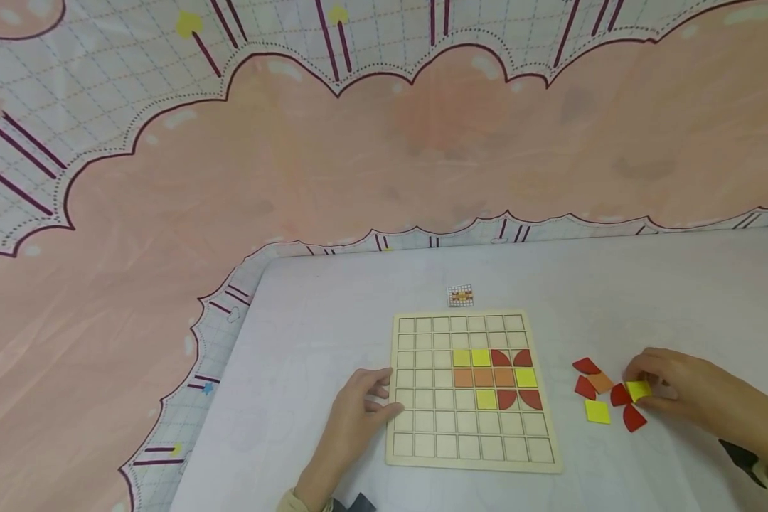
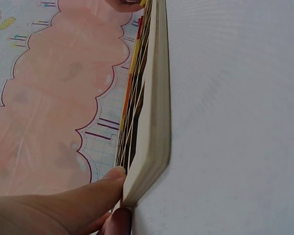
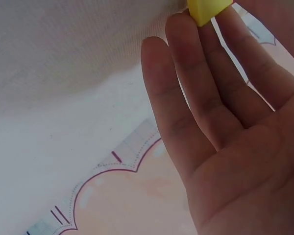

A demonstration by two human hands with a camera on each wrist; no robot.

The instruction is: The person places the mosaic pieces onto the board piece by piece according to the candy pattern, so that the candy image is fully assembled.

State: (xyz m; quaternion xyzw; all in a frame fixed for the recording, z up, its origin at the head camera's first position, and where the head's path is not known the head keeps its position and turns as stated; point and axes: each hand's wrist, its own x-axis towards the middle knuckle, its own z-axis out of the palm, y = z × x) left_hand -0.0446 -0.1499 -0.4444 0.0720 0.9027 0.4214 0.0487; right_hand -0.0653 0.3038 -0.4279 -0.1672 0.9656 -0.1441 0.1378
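A pale square board (image 1: pixel 422 427) with a printed grid lies on the table. Yellow squares (image 1: pixel 481 358), orange squares (image 1: pixel 483 377) and red quarter-round tiles (image 1: pixel 507 400) fill several of its cells, right of centre. At the board's left edge, my left hand (image 1: pixel 357 402) holds the rim; the left wrist view has its thumb (image 2: pixel 110 181) against the board edge (image 2: pixel 157 112). My right hand (image 1: pixel 685 391) pinches a yellow square tile (image 1: pixel 638 390) above the loose tiles. In the right wrist view, that yellow tile (image 3: pixel 209 10) sits at the fingertips, with the other fingers extended.
Several loose tiles lie right of the board: red quarter-rounds (image 1: pixel 633 418), an orange square (image 1: pixel 600 382) and another yellow square (image 1: pixel 597 412). Behind the board is a small pattern card (image 1: pixel 461 296). A white cloth (image 1: pixel 333 306) covers the table, with a pink patterned backdrop (image 1: pixel 358 156) beyond.
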